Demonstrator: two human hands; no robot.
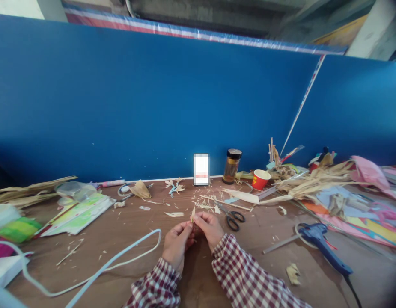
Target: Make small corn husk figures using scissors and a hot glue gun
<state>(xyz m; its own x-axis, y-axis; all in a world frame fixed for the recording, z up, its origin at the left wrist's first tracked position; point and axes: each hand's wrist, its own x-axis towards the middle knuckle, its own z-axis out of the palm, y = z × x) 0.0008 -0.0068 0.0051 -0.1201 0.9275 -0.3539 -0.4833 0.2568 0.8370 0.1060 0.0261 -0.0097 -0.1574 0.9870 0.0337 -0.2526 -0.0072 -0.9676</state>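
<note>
Close together over the brown table (198, 278), my left hand (177, 241) and my right hand (208, 226) pinch a small piece of dried corn husk (193, 212) between the fingertips. Its pale tip points up from between them; the lower part is hidden by the fingers. Just beyond lie cut husk slivers (174, 214) and a litter of thin scraps. To the right of my right hand rest dark-handled scissors (233, 219), their blades partly among the scraps. Thin sticks (228, 202) lie behind the scissors.
A blue glue gun (326, 246) lies at right, near a husk pile (316, 182) and coloured paper. A lidded tea bottle (232, 167) and red paper cup (261, 179) stand at the back. A white cable (120, 261) loops at left. A blue partition (153, 98) rises behind.
</note>
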